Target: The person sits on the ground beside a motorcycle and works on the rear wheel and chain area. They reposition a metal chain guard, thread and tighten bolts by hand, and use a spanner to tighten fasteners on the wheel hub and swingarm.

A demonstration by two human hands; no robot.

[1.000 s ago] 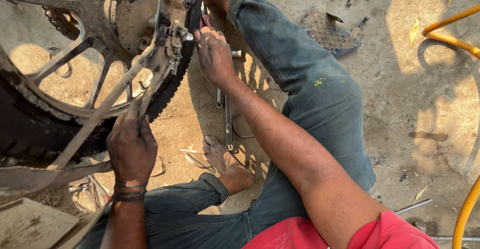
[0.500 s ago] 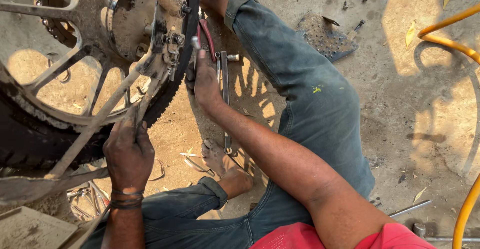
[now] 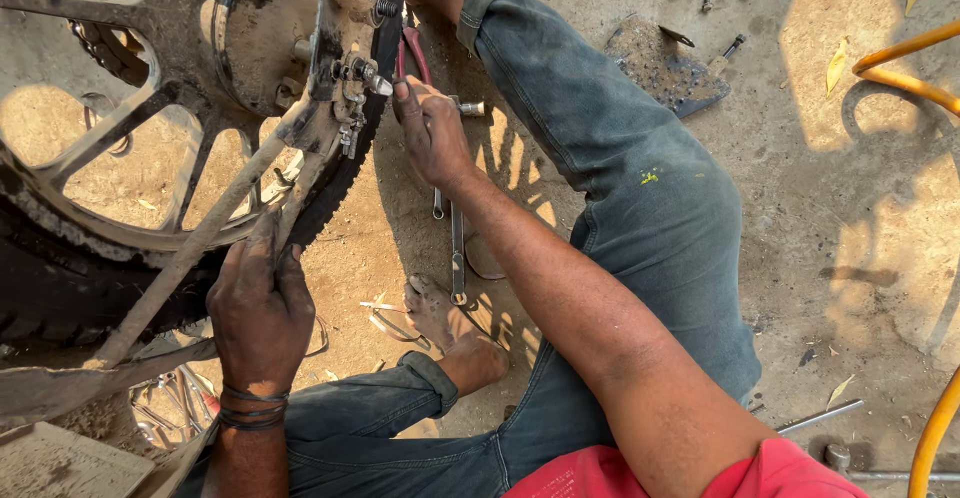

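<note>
Since half a second ago, the right hand (image 3: 432, 138) has lifted from the ground tools back to the grimy axle bolt assembly (image 3: 358, 76) on the dusty spoked motorcycle wheel (image 3: 150, 138), fingertips pinching at its end beside the black knobby tyre (image 3: 340, 183). Its grasp looks closed on a small part, though I cannot tell which. Nearer, the left hand (image 3: 258, 303) is clenched around the dirty metal swingarm bar (image 3: 190, 258) running down to the near left. Long steel spanners (image 3: 457, 248) lie on the sandy floor (image 3: 800, 258) just right of the wheel, between the blue-trousered legs (image 3: 640, 198).
</note>
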